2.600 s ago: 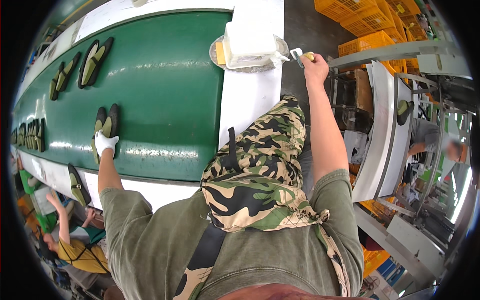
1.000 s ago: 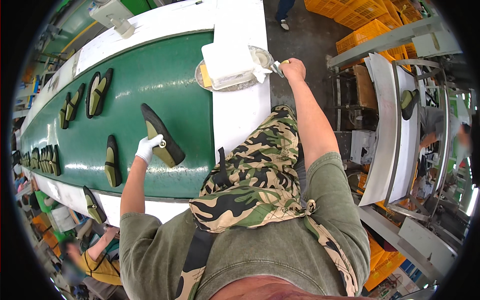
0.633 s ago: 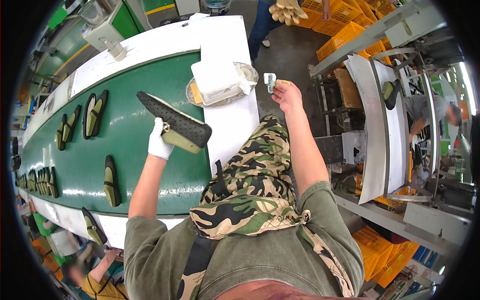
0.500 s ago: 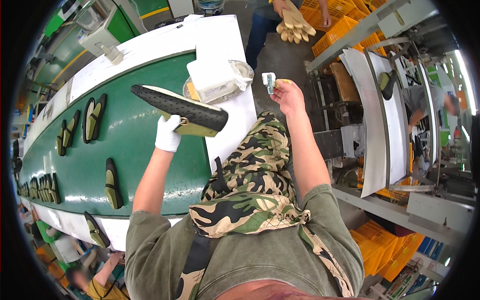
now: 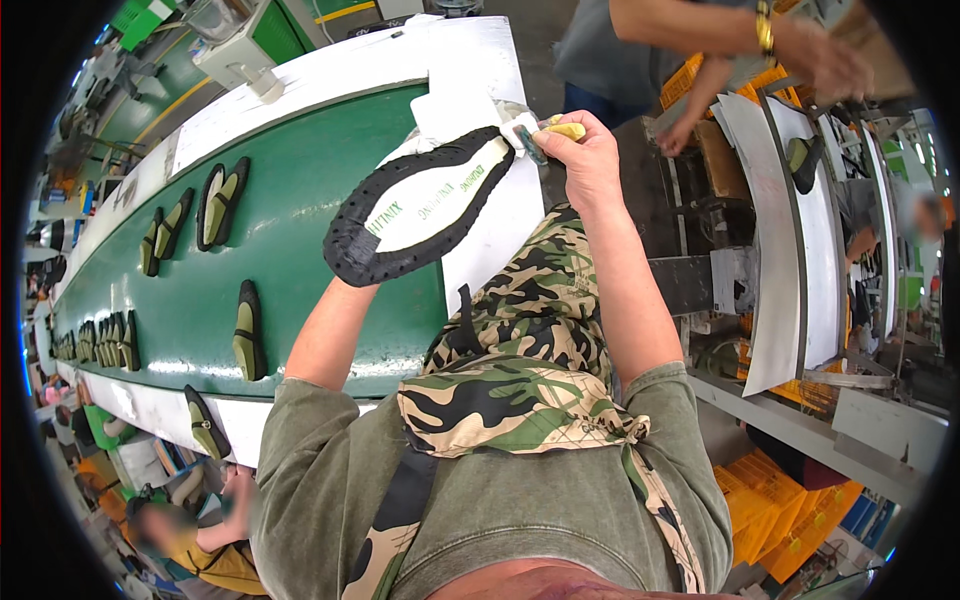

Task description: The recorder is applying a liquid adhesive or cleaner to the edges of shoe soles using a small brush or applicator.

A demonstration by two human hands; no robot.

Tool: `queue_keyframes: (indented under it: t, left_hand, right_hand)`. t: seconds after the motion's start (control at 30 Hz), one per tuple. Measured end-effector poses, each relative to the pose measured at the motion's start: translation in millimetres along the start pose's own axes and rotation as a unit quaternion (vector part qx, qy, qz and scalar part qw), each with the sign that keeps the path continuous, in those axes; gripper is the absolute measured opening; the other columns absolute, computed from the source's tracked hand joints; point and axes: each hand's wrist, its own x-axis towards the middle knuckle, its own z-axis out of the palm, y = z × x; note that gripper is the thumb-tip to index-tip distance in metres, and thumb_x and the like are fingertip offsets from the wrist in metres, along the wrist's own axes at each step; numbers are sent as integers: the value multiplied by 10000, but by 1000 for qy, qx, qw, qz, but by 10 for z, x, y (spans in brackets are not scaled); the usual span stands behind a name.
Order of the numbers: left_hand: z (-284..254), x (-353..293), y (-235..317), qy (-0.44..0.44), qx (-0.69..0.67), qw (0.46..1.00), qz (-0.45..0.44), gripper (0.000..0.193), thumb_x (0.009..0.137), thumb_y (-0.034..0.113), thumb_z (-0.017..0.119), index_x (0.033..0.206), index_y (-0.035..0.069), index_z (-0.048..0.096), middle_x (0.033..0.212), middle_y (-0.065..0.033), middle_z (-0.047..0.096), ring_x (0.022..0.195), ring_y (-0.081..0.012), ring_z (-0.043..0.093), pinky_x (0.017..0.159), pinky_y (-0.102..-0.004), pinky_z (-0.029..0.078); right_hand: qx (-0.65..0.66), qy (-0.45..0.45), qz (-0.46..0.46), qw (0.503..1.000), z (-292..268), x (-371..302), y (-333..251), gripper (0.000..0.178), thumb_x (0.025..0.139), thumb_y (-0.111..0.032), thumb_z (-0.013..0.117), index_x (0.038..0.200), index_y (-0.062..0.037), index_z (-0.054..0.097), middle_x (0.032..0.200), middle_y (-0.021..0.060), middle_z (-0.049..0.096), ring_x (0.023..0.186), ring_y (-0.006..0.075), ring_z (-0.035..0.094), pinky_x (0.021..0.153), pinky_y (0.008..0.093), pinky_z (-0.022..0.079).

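Note:
A shoe point(image 5: 425, 205) is raised over the green table, its sole side with a black rim and pale middle facing up. My left hand is hidden beneath it, with only my left forearm point(image 5: 335, 325) showing; it holds the shoe from below. In my right hand point(image 5: 593, 165) a small white and teal applicator-like piece point(image 5: 530, 142) is pinched, with a yellow part at my fingertips; its exact kind is unclear. The white end meets or nearly meets the shoe's narrow far end. Behind the shoe, a white block or cloth point(image 5: 455, 108) partly covers a clear tray.
On the green table point(image 5: 310, 290) stand several green and black shoes point(image 5: 247, 330). White sheeting point(image 5: 350, 70) borders it. A co-worker's arm point(image 5: 700, 25) reaches across the far right. A metal rack with white panels point(image 5: 775, 250) and orange crates point(image 5: 775, 510) stand to my right.
The shoe has turned from its side to show the pale sole middle, hiding my gloved left hand. My right hand has brought the small piece to the shoe. The co-worker has come nearer.

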Motion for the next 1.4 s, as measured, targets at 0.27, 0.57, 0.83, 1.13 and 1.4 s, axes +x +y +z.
queue_keyframes:
  t: [0.27,0.57,0.83,1.13,1.4]
  left_hand:
    - [-104,-3,203,29,-71,997,-9,688,832,261,793,1429,119,480,1379,-76,583,1226,-255,581,1050,-354,445]
    - [71,325,331,50,-156,986,-22,656,816,289,802,1391,130,531,1333,-70,619,1179,-255,614,1019,-355,474]
    - [193,574,341,51,-181,982,-29,652,762,293,842,1336,121,585,1253,-64,667,1100,-234,659,966,-335,514]
    - [35,693,364,-100,-311,930,-170,747,614,251,928,1256,45,607,1149,-64,693,1054,-155,649,959,-316,513]
    - [-126,611,357,-207,-444,842,-229,787,635,169,881,1321,-33,553,1187,-80,667,1058,-151,616,971,-316,489]
  right_hand:
    - [-36,17,-11,999,173,57,39,208,797,41,752,880,-56,588,886,47,654,767,104,604,714,252,505]
    - [6,9,80,997,416,-189,-109,221,794,-2,768,887,-84,585,835,14,621,732,107,583,689,265,473]
    - [41,-19,66,997,771,-343,-389,210,805,-7,768,916,-64,599,850,26,638,744,110,593,705,274,483]
    - [81,-75,-29,993,1007,-191,-676,186,825,19,743,914,-51,595,882,42,638,775,122,622,738,272,507]
    - [44,-76,-106,990,986,170,-613,215,808,62,743,883,-40,569,937,68,627,833,129,617,784,266,510]
